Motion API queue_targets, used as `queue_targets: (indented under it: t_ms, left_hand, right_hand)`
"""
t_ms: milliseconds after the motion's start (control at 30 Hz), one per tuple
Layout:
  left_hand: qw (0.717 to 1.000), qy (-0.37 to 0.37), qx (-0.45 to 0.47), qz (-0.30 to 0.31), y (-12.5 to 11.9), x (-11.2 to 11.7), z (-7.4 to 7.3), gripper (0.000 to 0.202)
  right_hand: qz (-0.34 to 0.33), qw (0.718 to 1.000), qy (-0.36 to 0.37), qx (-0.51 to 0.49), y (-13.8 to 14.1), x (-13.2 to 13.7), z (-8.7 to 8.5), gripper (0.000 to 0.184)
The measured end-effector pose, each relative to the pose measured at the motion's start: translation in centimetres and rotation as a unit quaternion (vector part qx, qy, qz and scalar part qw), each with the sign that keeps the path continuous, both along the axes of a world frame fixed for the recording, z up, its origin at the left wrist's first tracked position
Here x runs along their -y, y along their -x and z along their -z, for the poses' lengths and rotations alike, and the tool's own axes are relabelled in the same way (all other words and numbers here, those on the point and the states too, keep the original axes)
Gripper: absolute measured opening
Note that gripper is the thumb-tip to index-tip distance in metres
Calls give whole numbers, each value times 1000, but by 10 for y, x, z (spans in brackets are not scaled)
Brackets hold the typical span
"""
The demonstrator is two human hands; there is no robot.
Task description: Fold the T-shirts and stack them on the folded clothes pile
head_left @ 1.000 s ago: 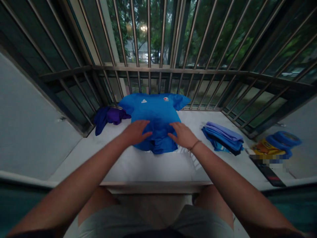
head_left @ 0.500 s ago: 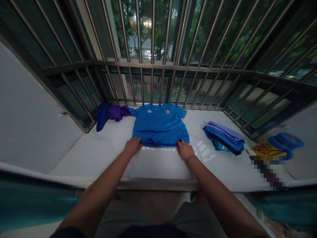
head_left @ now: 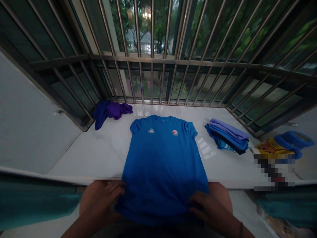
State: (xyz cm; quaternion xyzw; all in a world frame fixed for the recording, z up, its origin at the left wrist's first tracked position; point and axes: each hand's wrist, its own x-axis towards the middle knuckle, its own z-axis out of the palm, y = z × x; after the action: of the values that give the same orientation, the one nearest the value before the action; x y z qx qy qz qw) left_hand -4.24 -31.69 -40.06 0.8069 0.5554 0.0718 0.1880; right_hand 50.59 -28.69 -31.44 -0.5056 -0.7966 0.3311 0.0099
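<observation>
- Lying crumpled at the far left corner of the white stone worktop (head_left: 99, 155), a heap of navy and purple cloth (head_left: 111, 111) sits close against the grey metal window bars (head_left: 152, 66).
- At the near edge, the left hand (head_left: 99, 201) has its fingers curled onto the lower left corner of the hem, its grip closed on the cloth.
- In the middle, the bright blue short-sleeved T-shirt (head_left: 162, 158) is spread flat, front up. Two small white chest logos show, the collar points toward the bars, and both sleeves are out to the sides. Its upper part rests on the worktop, while its lower part hangs over the near edge toward the person's lap.
- The right hand (head_left: 210, 208) meets the lower right corner of the hem, with its grip pinching the fabric there.
- Right of the shirt and well apart from it lies a neat stack of folded blue and lilac garments (head_left: 228, 135).
- Farthest right, off the worktop, lies a yellow and blue bundle (head_left: 279, 147), too blurred to identify.
</observation>
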Motion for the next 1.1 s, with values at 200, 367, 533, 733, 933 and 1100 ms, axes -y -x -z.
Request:
queue_targets:
  t_ms: [200,367,533,733,933,1100]
  left_hand:
    - [999,-7,21,33,-42,-41,-13,99]
    - [994,-107,-8,11,-95,-118,-10,60]
    - [989,-135,-41,-47,-98,-144,9,57]
    - [978,-180,-58,-93,-82,-118,37,65]
    - [979,-165,-72,-96,-82,-95,43,68]
    - [976,-153,-92,-129,-87,-105,20,64]
  right_hand:
    - [57,982,-173,47,32,-65,27,52]
    - [110,964,-185,154,66,-115,66,64]
    - [119,964,-199,130,67,-114,76,66]
    - [123,961,-209,133,70,-89,78,67]
    - [138,962,-216,92,59,-86,75,58]
    - [334,915,-197,112,2,-154,48,49]
